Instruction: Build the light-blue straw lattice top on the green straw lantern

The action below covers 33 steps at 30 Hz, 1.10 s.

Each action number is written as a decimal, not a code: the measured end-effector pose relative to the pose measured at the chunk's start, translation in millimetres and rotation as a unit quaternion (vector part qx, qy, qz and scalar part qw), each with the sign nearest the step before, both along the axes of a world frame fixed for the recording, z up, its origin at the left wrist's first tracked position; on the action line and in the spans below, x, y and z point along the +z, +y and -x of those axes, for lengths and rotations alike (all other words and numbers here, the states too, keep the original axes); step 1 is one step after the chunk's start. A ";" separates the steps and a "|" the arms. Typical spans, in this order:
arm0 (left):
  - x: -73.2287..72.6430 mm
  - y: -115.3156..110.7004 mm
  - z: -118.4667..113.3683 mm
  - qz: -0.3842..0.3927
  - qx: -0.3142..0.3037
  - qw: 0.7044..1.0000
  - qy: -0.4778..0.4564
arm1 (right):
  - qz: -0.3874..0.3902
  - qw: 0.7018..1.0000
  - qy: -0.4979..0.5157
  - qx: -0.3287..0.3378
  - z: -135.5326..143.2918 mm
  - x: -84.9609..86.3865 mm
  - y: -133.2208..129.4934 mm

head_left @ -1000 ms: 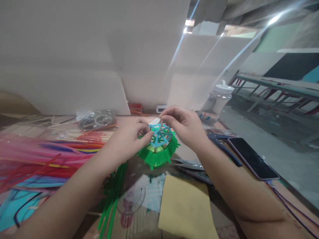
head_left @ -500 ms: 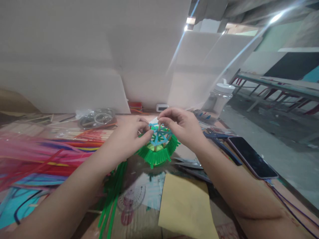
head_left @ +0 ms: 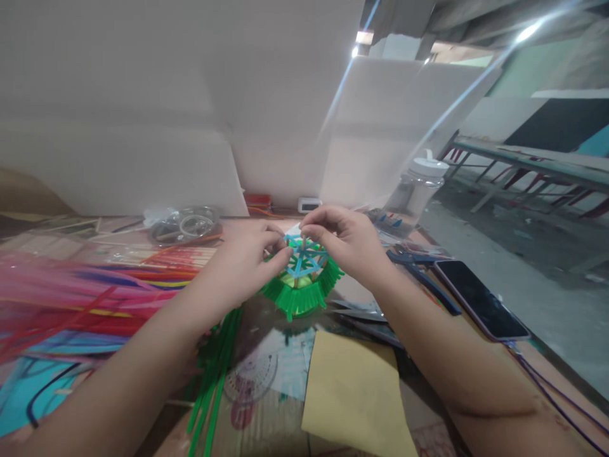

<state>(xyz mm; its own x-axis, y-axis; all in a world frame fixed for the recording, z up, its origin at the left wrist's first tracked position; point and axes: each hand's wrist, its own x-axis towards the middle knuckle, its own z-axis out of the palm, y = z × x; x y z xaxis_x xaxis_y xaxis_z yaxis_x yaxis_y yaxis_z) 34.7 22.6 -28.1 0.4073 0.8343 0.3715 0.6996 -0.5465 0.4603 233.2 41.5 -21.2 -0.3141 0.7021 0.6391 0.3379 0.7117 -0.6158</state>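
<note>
A small craft model stands on the table in front of me. Its base has a fringe of green pipe cleaners [head_left: 302,302], and above it a blue spoked frame [head_left: 297,273] rests on short wooden posts. My left hand [head_left: 259,257] is closed at the left edge of the blue frame, thumb and fingers pinched on it. At the centre a thin wooden stick [head_left: 304,242] rises from the frame. My right hand [head_left: 346,244] pinches the top of that stick between thumb and forefinger. The fingertips partly hide what they grip.
Loose green pipe cleaners [head_left: 214,381] and a colourful pile of pipe cleaners [head_left: 95,292] lie to the left. Nearer me are a yellow paper [head_left: 356,393] and a clear protractor [head_left: 252,377]. Scissors [head_left: 359,312], pliers [head_left: 431,289], a phone [head_left: 480,299] and a lidded bottle [head_left: 421,187] are rightward.
</note>
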 end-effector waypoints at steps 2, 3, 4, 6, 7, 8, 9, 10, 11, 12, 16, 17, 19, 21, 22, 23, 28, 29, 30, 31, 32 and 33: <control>-0.6 0.4 0.2 -0.006 -0.002 1.000 0.002 | -0.005 1.000 0.001 0.001 0.0 -0.4 0.5; -0.8 0.6 0.3 -0.007 -0.002 1.000 0.004 | -0.008 1.000 0.002 0.000 -0.1 -1.0 0.9; -1.0 0.7 0.4 -0.009 0.000 1.000 0.005 | -0.010 1.000 0.002 0.000 -0.1 -1.6 1.4; -0.9 0.7 0.5 -0.010 0.003 1.000 0.007 | -0.013 1.000 -0.001 -0.003 -0.3 -3.0 2.4; -0.6 0.6 0.4 -0.009 0.003 1.000 0.008 | -0.014 1.000 -0.004 -0.004 -0.5 -3.6 2.9; -0.1 0.4 0.3 -0.007 0.001 1.000 0.008 | -0.015 1.000 -0.005 -0.005 -0.7 -4.1 3.3; 0.4 0.2 0.0 -0.005 0.000 1.000 0.007 | -0.017 1.000 -0.007 -0.005 -0.8 -4.5 3.5; 1.0 -0.1 -0.3 -0.003 0.000 1.000 0.007 | -0.018 1.000 -0.007 -0.005 -0.9 -4.9 3.7; 1.5 -0.3 -0.6 0.000 0.001 1.000 0.007 | -0.020 1.000 -0.007 -0.004 -0.9 -5.1 3.8; 1.9 -0.4 -0.9 0.002 0.001 1.000 0.006 | -0.020 1.000 -0.007 -0.004 -0.7 -5.3 3.8; 1.9 -0.6 -1.6 0.007 0.001 1.000 0.005 | -0.002 1.000 -0.009 -0.008 0.3 -4.6 3.9; 1.6 -0.6 -1.5 0.008 0.002 1.000 0.006 | 0.006 1.000 -0.009 -0.006 0.1 -3.9 4.1; 1.2 -0.5 -1.2 0.007 0.008 1.000 0.009 | 0.027 1.000 -0.009 0.003 -1.4 -1.7 4.9; 1.1 -0.6 -0.9 0.008 0.014 1.000 0.014 | 0.053 0.998 -0.007 0.015 -4.3 1.2 5.9; 1.2 -0.7 -0.8 0.012 0.017 1.000 0.015 | 0.065 0.998 -0.005 0.018 -6.0 2.6 6.3; 1.4 -0.8 -0.8 0.017 0.018 1.000 0.016 | 0.076 0.997 -0.003 0.020 -7.5 3.9 6.4; 1.8 -1.6 -1.8 0.023 0.018 0.999 0.017 | 0.061 0.997 -0.043 -0.007 -7.3 6.0 3.2; 1.9 -1.7 -2.1 0.023 0.018 0.999 0.016 | 0.047 0.998 -0.051 -0.010 -5.7 5.3 2.5; 2.1 -1.8 -2.2 0.023 0.019 0.999 0.016 | 0.034 0.998 -0.054 -0.009 -4.0 4.3 2.0; 2.3 -1.7 -2.3 0.025 0.020 0.999 0.019 | 0.022 0.998 -0.054 -0.006 -2.4 3.1 2.0; 2.5 -1.6 -2.3 0.028 0.023 0.999 0.024 | 0.012 0.999 -0.053 -0.005 -1.1 1.7 2.4; 2.7 -1.5 -2.2 0.031 0.025 0.999 0.030 | 0.006 0.999 -0.051 -0.005 -0.2 0.4 3.1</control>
<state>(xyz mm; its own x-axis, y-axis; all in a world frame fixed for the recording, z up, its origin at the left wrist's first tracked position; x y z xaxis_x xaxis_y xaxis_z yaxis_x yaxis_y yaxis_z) 37.0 21.1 -25.4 0.3841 0.8749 0.2950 0.7534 -0.4817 0.4476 233.4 44.6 -20.9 -0.3705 0.7127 0.5957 0.4059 0.7010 -0.5863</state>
